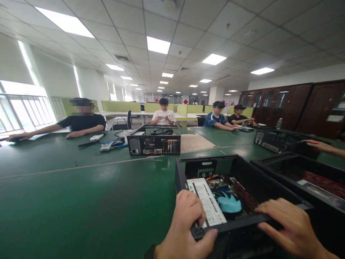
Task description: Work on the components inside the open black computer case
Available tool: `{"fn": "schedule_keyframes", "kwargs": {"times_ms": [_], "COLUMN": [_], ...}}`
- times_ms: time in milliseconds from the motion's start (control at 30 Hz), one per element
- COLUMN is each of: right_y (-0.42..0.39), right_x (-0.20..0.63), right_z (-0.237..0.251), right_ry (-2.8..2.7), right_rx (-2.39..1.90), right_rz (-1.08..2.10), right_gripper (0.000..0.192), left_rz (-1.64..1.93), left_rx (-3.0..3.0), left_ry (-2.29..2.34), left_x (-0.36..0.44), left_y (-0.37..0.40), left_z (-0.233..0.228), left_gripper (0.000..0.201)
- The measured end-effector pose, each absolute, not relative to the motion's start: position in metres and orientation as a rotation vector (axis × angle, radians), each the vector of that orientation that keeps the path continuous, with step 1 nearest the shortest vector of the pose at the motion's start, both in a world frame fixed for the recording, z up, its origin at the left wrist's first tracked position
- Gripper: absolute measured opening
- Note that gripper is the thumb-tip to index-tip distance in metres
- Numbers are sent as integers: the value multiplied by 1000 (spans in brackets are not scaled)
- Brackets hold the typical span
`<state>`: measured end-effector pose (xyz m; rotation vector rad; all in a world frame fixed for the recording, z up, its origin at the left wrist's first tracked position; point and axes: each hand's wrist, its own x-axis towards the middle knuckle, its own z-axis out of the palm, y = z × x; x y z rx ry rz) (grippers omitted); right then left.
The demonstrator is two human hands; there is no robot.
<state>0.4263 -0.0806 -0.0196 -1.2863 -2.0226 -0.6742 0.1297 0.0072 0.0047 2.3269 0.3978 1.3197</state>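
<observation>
The case (242, 187) sits open-topped at the near right of the green table (81, 187), with its power supply (207, 201) and a blue fan (229, 205) showing inside. The left hand (185, 226) curls over the near-left corner, fingers on the supply and thumb under the rim, gripping it. The right hand (291, 226) lies flat along the near rim, fingers spread, pressing rather than clasping. To handle it well, I'd keep both hands on the metal frame, clear of the fan blades and the loose wires (212, 178) (they look easy to snag). A second open case (155, 140) stands farther off at the middle of the table, and another (309, 176) lies just beside on the right.
</observation>
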Motion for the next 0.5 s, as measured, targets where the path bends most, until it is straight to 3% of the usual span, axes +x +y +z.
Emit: {"fn": "schedule_keyframes", "kwargs": {"times_ms": [200, 400, 500], "right_y": [-65, 19, 72], "right_x": [415, 410, 418], "right_z": [-27, -24, -17], "right_ry": [-1978, -1894, -1815], "right_rx": [-1160, -1221, -1446], "right_rz": [-669, -632, -606], "right_gripper": [14, 36, 40], "left_rz": [1339, 1388, 1254], "left_rx": [2418, 2523, 2519], "left_ry": [426, 564, 655], "left_x": [114, 107, 132], "left_y": [5, -4, -2], "left_z": [-1, -12, -6], "left_gripper": [21, 25, 35]}}
